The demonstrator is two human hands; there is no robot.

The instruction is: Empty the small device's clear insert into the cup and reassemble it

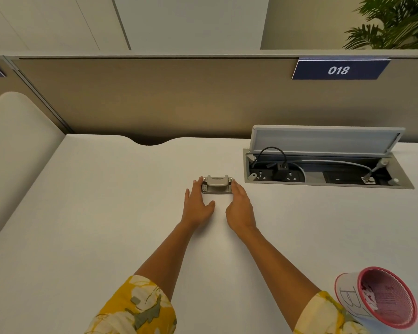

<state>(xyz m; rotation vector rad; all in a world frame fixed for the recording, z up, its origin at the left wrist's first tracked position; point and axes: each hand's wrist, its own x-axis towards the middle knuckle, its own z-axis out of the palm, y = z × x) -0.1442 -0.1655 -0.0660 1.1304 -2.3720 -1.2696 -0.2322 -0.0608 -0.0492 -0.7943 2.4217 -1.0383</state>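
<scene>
**A:** Your small device (217, 185) sits on the bench (121, 213) at the centre of the frame, with your left hand (198, 203) and right hand (239, 205) flanking it. The fingers of both are spread and loose, tips touching its ends, gripping nothing.

**B:** So what should you do first?

**A:** I'd say pin the base with your left fingers (198, 180) and work the clear insert free with the right. I can't make out the insert from here, so feel for its edge.

**B:** And the cup (381, 300)?

**A:** It's at the lower right of the frame, well apart from the device, with something pale already inside. Keep the insert level while you carry it over, then tip it above the rim.
</scene>
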